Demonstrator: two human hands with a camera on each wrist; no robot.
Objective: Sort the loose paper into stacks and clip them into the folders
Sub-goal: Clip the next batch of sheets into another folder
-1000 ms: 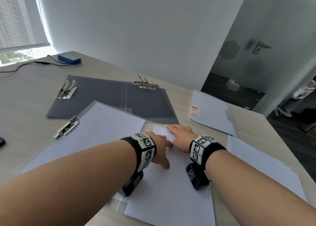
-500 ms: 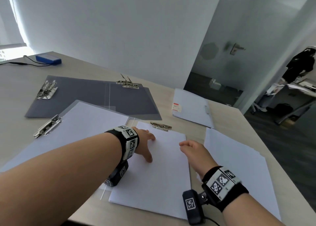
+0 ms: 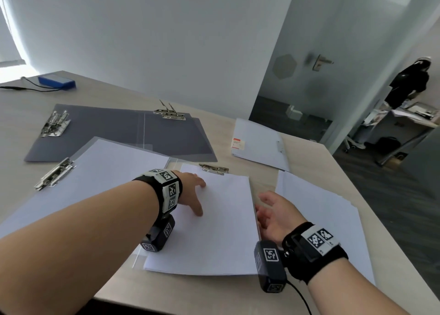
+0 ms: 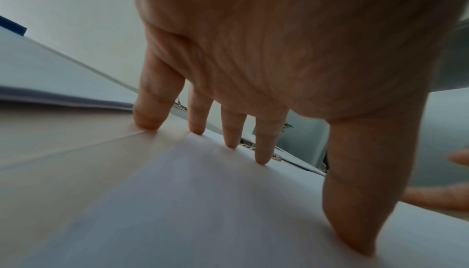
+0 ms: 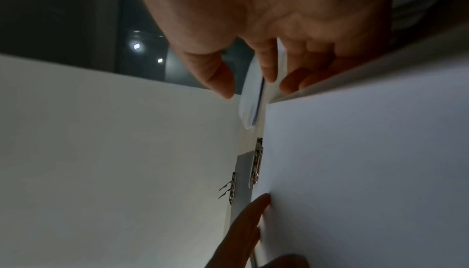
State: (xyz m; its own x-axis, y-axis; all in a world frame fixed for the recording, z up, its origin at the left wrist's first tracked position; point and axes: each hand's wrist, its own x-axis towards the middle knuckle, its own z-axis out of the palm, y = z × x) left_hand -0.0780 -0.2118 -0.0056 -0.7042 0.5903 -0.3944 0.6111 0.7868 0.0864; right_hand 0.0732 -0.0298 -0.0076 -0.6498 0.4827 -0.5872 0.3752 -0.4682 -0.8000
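Left hand (image 3: 190, 195), fingers spread, presses flat on white rectangular paper stack (image 3: 214, 231) at frame centre; right hand (image 3: 273, 216) hovers relaxed, empty, beside stack's right edge.

Right hand (image 3: 273, 216) off the clip, now beside the paper stack (image 3: 214, 231).

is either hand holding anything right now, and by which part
Nothing is gripped. The left hand presses flat on the paper stack; the right hand is open beside its right edge.
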